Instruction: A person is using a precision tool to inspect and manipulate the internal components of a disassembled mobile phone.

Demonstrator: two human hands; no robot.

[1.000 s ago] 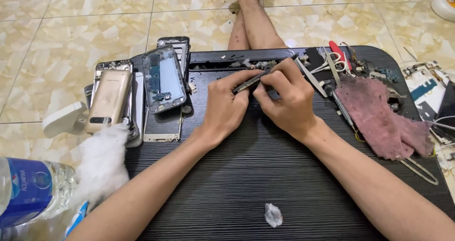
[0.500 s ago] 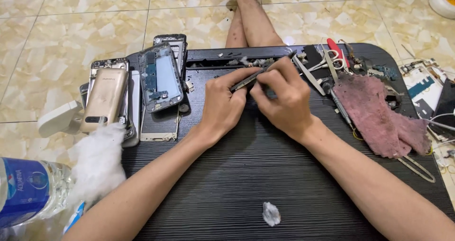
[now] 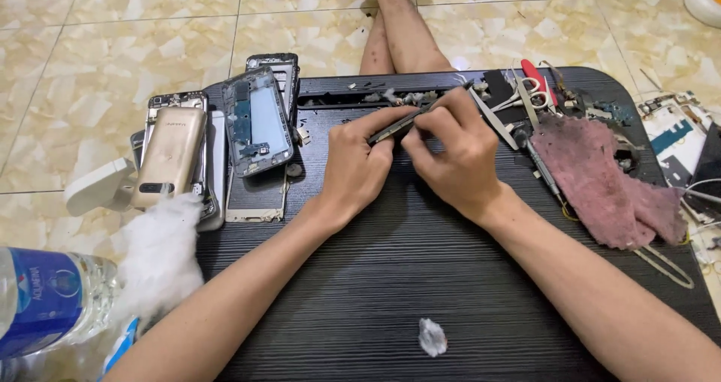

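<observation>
Both hands meet over a slim dark tool [image 3: 402, 123]: left hand [image 3: 357, 164] pinches its near end, right hand [image 3: 451, 153] fingers seemingly pinch its far end, axis slanting up-right.

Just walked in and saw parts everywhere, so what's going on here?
A person sits on the floor at a low black table. The left hand and right hand together hold a thin dark strip-like part, both grips closed on it. To the left lie opened phone bodies, a gold phone and a cotton wad. To the right sit tweezers, scissors and a pink cloth.
</observation>
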